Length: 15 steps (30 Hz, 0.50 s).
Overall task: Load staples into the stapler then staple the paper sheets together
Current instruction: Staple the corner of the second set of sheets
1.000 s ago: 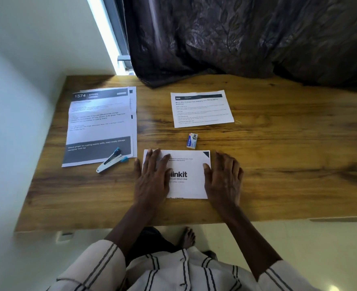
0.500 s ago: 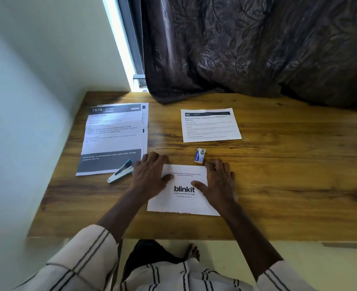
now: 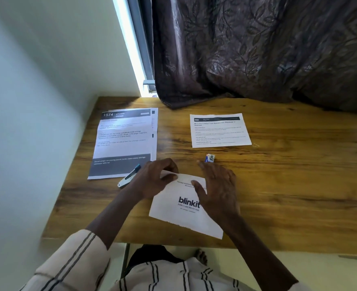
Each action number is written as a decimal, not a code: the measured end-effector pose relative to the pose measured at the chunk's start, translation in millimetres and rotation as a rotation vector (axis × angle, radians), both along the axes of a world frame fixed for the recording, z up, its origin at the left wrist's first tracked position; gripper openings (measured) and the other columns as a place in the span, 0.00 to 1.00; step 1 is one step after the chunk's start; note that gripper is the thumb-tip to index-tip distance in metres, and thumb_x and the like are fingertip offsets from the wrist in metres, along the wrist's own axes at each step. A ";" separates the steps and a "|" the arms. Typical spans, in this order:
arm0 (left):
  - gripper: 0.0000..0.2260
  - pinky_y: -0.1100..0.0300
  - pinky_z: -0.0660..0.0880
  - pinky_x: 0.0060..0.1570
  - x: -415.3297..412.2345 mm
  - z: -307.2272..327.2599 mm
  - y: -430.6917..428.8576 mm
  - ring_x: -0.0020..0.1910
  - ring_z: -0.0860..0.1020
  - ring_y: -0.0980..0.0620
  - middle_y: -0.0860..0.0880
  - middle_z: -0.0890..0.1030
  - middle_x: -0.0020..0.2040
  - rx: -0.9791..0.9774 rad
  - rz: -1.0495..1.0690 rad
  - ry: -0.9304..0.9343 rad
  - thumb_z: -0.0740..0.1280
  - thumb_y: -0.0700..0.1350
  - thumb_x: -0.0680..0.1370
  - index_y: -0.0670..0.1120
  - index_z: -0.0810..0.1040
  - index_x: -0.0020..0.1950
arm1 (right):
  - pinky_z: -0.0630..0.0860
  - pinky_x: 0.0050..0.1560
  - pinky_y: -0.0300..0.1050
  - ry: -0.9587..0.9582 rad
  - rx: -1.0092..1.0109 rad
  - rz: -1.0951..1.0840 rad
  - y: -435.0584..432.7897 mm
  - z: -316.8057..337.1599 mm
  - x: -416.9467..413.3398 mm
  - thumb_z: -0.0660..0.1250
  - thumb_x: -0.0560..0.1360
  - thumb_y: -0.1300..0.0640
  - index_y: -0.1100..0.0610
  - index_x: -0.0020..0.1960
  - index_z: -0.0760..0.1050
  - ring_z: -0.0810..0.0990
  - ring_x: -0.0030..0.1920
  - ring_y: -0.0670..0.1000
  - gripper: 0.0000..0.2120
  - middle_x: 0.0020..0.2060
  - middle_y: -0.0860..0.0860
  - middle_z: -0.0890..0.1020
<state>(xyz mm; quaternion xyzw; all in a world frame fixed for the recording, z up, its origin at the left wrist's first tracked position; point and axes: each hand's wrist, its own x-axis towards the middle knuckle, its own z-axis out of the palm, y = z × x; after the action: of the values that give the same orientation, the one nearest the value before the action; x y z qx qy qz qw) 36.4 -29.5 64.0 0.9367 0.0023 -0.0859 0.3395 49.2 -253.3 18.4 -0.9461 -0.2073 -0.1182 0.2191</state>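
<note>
1. On the wooden desk (image 3: 278, 185) I count three lots of paper, one stapler and one small staple box (image 3: 210, 158).
2. My left hand (image 3: 152, 181) pinches the far-left corner of the blinkit sheet (image 3: 181, 215); my right hand (image 3: 217, 187) lies open and flat on it.
3. The stapler (image 3: 129, 176) lies just left of my left hand, overlapping the large sheets (image 3: 125, 141); its long axis runs diagonally, blue end pointing far-right.
4. A smaller printed sheet (image 3: 219, 131) lies beyond the box.

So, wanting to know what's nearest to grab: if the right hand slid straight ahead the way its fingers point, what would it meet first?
Probably the small staple box, just beyond the right hand's fingertips; the printed sheet lies farther on.
</note>
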 end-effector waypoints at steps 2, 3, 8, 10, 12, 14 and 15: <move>0.06 0.69 0.77 0.37 -4.4 -2.0 7.8 0.42 0.84 0.57 0.62 0.83 0.47 -0.046 0.016 -0.049 0.73 0.47 0.79 0.56 0.77 0.48 | 0.67 0.72 0.59 -0.049 0.078 0.046 21.4 8.0 -4.1 0.66 0.81 0.47 0.51 0.69 0.75 0.78 0.64 0.54 0.18 0.62 0.50 0.82; 0.06 0.68 0.77 0.39 -5.9 -3.7 12.2 0.44 0.84 0.56 0.61 0.83 0.48 -0.049 0.026 -0.072 0.73 0.48 0.79 0.57 0.78 0.49 | 0.67 0.71 0.58 -0.050 0.095 0.054 32.1 7.9 -5.1 0.65 0.82 0.49 0.50 0.66 0.76 0.79 0.62 0.54 0.15 0.59 0.50 0.83; 0.07 0.56 0.82 0.47 -16.6 -10.8 35.0 0.50 0.83 0.51 0.54 0.84 0.55 0.012 0.128 -0.183 0.72 0.50 0.80 0.53 0.78 0.56 | 0.75 0.62 0.55 -0.014 0.173 0.044 70.5 -21.4 -4.0 0.65 0.82 0.55 0.53 0.55 0.76 0.78 0.53 0.54 0.04 0.49 0.52 0.80; 0.15 0.48 0.80 0.54 -23.3 -13.7 48.2 0.56 0.80 0.48 0.52 0.81 0.61 0.128 0.237 -0.202 0.73 0.51 0.78 0.55 0.74 0.62 | 0.76 0.59 0.55 0.007 0.197 0.013 78.3 -35.3 -1.5 0.66 0.82 0.56 0.54 0.54 0.76 0.78 0.52 0.54 0.03 0.50 0.53 0.80; 0.22 0.45 0.76 0.59 -29.7 -16.2 64.2 0.63 0.76 0.46 0.49 0.78 0.65 0.218 0.362 -0.161 0.75 0.53 0.75 0.55 0.72 0.66 | 0.77 0.58 0.56 0.010 0.193 -0.029 83.8 -47.8 1.8 0.68 0.81 0.56 0.55 0.55 0.76 0.79 0.52 0.55 0.05 0.51 0.55 0.81; 0.27 0.43 0.73 0.61 -35.3 -21.1 77.4 0.65 0.74 0.45 0.49 0.77 0.67 0.247 0.406 -0.103 0.76 0.56 0.74 0.53 0.71 0.69 | 0.78 0.58 0.57 0.001 0.175 -0.057 85.8 -57.4 2.6 0.68 0.80 0.57 0.55 0.56 0.75 0.79 0.52 0.57 0.06 0.52 0.56 0.81; 0.27 0.44 0.72 0.62 -36.5 -23.2 81.6 0.65 0.73 0.46 0.50 0.76 0.66 0.266 0.391 -0.061 0.75 0.58 0.73 0.54 0.71 0.69 | 0.78 0.58 0.58 -0.008 0.163 -0.064 85.2 -59.9 2.1 0.67 0.80 0.57 0.55 0.57 0.74 0.79 0.52 0.57 0.06 0.52 0.56 0.81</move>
<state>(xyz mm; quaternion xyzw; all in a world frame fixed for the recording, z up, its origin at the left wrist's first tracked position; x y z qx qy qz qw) -0.1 52.1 40.8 0.9571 0.1848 0.0111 0.2231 51.2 -168.0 -41.5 -0.9307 -0.1677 -0.1456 0.2907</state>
